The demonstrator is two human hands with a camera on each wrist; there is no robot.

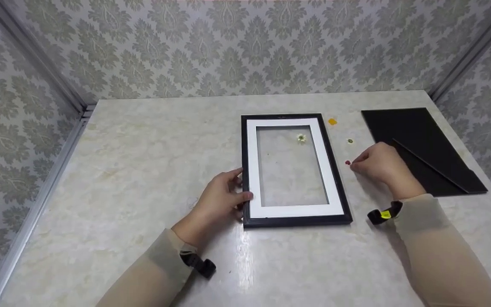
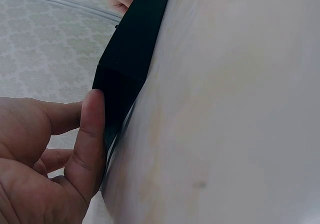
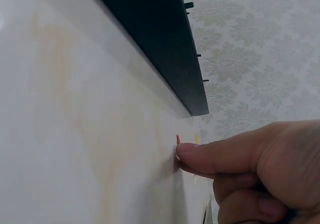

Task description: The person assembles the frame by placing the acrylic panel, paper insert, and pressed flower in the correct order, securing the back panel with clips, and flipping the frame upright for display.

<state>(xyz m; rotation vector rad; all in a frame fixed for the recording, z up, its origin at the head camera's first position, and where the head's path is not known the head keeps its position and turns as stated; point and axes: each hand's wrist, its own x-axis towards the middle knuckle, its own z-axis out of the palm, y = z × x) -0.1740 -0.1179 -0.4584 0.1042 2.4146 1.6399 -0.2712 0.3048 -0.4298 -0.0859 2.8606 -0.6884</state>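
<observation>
A black picture frame (image 1: 297, 222) with a white mat (image 1: 252, 170) inside lies on the table. My left hand (image 1: 224, 194) grips its left side near the lower corner, thumb on the front face and fingers at the outer edge. In the left wrist view the thumb presses against the dark frame edge (image 2: 120, 83). To the right of the frame, my right hand (image 1: 377, 164) pinches a tiny red dried flower (image 1: 348, 162) between thumb and forefinger. The red flower (image 3: 178, 139) pokes out past the fingertips in the right wrist view, low over the tabletop.
A pale flower (image 1: 301, 137) sits within the frame's opening. Right of the frame are an orange flower (image 1: 332, 121) and a small white one (image 1: 350, 140). A black backing board (image 1: 416, 128) with a raised stand lies under the right forearm's far side. Patterned walls (image 1: 228, 47) enclose the table.
</observation>
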